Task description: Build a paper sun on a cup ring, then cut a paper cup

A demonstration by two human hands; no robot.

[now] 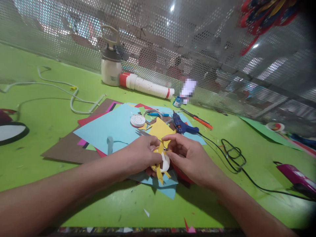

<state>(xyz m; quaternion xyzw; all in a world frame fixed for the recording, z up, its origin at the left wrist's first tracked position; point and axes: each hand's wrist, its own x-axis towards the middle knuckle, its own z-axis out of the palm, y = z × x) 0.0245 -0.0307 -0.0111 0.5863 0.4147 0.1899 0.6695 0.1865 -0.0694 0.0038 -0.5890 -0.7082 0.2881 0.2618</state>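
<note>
At the far left I see a white cable curling over the green table, well apart from the work. Next comes a pile of coloured paper sheets, with a light blue one on top, and behind it a white jug and a long white tube lying near the mesh wall. The left hand rests on the near edge of this pile, its fingers curled, and it pinches the left side of a yellow paper cutout. The cutout lies between both hands, touching both; its long axis runs away from me, from the near yellow points to the far tip. A small white disc sits on it. The right hand pinches the upper part of the cutout with thumb and forefinger, so both hands are equally near. Behind them lie a white tape roll and a blue glue gun. To the right, a black cord loops on the table, then a pink tool near the edge. Open room is in front, toward me.
</note>
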